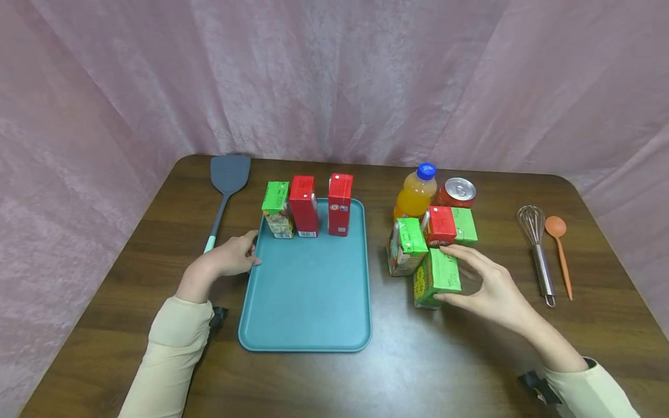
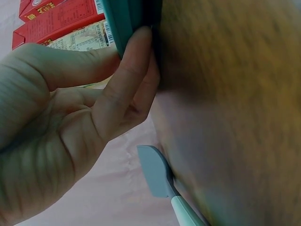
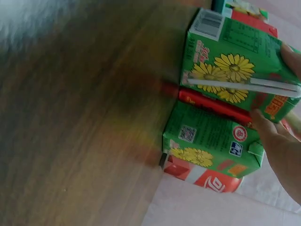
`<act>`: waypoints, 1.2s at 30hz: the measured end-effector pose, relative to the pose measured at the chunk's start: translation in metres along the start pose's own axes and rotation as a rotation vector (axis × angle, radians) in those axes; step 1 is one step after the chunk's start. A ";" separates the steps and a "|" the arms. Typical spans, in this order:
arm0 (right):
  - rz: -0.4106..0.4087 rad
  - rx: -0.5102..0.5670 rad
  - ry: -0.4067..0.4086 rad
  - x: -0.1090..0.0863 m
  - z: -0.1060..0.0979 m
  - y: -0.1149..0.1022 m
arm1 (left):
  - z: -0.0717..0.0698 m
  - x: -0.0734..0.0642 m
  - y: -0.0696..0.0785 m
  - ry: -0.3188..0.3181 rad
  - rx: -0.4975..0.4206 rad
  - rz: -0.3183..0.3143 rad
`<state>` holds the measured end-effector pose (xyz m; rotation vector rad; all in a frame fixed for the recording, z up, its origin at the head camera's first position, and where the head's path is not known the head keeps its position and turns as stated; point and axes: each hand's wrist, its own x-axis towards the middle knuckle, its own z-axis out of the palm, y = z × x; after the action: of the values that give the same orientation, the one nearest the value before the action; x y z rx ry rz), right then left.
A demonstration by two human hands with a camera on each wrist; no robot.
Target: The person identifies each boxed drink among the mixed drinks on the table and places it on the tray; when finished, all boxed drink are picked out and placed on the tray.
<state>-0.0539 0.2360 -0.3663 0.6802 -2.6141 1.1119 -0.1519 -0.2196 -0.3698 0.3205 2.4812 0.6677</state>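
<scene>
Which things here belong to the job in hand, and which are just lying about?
Likely the job:
tray, gripped by left hand
green carton held by right hand
three cartons on the tray
other three cartons

Likely just lying about:
spatula
whisk
orange spoon
bottle
can

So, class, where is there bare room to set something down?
The tray, in front of its three cartons; the table between the can and the whisk. Crowded: around the bottle, by the other cartons and right hand.

Seven cartons point(image 1: 340, 206); one tray point(image 1: 313, 290), bottle point(image 1: 415, 196), can point(image 1: 459, 190), spatula point(image 1: 230, 173), whisk point(image 1: 543, 271), spoon point(image 1: 556, 227)
</scene>
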 end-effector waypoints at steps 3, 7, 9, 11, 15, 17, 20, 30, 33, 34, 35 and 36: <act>-0.018 0.007 0.036 0.000 0.000 -0.004 | -0.001 0.002 -0.001 -0.005 -0.007 0.005; -0.044 -0.068 0.061 0.001 -0.007 -0.015 | -0.001 0.002 -0.001 0.001 -0.025 0.011; -0.044 -0.063 0.048 0.003 -0.013 -0.024 | -0.002 0.000 -0.001 0.003 -0.036 0.011; -0.058 -0.053 0.037 0.005 -0.018 -0.034 | -0.002 0.000 -0.001 0.005 -0.039 0.015; -0.141 -0.002 0.042 0.013 -0.024 -0.052 | -0.003 0.000 0.000 0.005 -0.045 0.021; -0.189 0.024 0.059 0.017 -0.023 -0.060 | -0.003 0.000 0.000 0.003 -0.047 0.017; -0.221 0.049 0.078 0.026 -0.018 -0.070 | -0.002 0.001 0.000 -0.001 -0.047 0.018; -0.164 0.114 -0.008 0.059 0.032 -0.086 | -0.001 0.001 -0.001 0.005 -0.042 0.024; -0.130 0.123 -0.046 0.070 0.053 -0.088 | -0.001 0.001 -0.001 0.006 -0.042 0.024; -0.111 0.124 -0.058 0.074 0.060 -0.088 | -0.001 0.001 -0.001 0.007 -0.040 0.023; -0.101 0.124 -0.067 0.078 0.066 -0.089 | -0.001 0.001 -0.001 0.006 -0.040 0.022; -0.091 0.120 -0.072 0.081 0.073 -0.090 | -0.001 0.000 -0.001 0.005 -0.040 0.019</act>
<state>-0.0816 0.1023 -0.3305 0.8706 -2.5628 1.2460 -0.1531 -0.2209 -0.3696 0.3283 2.4694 0.7258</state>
